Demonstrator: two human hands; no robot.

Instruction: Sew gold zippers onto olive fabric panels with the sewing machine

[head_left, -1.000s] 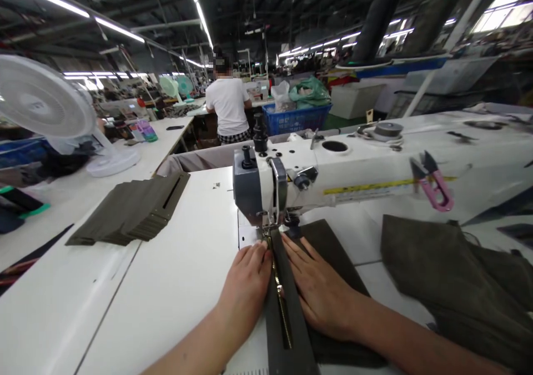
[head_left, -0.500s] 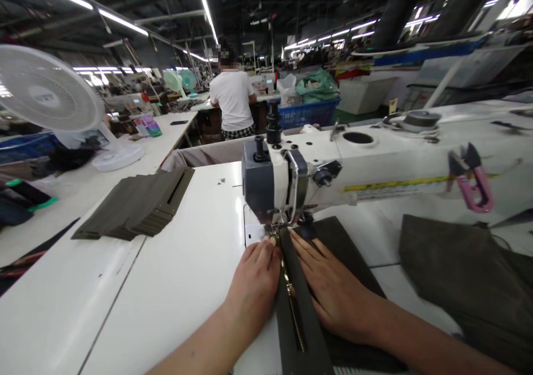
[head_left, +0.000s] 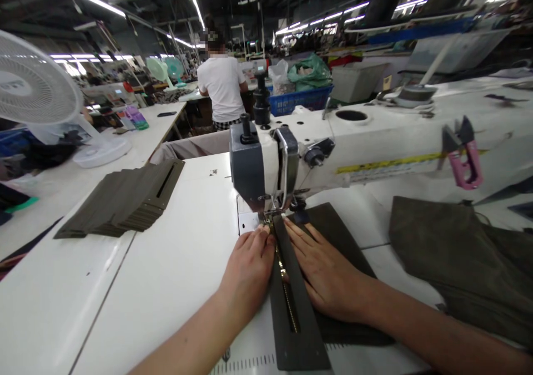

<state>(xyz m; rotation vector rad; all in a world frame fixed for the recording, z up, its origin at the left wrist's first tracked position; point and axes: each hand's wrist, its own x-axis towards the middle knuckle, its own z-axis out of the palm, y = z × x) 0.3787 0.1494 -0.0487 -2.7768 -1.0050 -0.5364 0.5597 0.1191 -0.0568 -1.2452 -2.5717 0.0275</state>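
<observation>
A long dark olive fabric strip [head_left: 303,346] with a gold metal zipper [head_left: 288,299] in its slot runs under the presser foot of a white sewing machine [head_left: 245,170]. At the strip's left edge, close to the needle, my left hand [head_left: 250,269] has bent fingers pressed together on it; the thumb's grip is partly hidden. My right hand [head_left: 328,272] lies flat along the strip's right side, fingers stretched toward the foot. Under that hand is a wider dark fabric panel [head_left: 339,236]. The needle tip is too small to make out.
A stack of slotted dark pieces [head_left: 120,197] lies to the left on the white table [head_left: 166,286]. More dark fabric [head_left: 441,253] rests at right. Pink-handled snips [head_left: 468,164] hang on the machine arm. A white fan [head_left: 33,81] stands far left; a person in white [head_left: 222,89] is beyond.
The view has shifted, so the scene sits slightly higher and more to the left. The zipper strip has crept a little toward the needle. Both hands keep nearly the same pose.
</observation>
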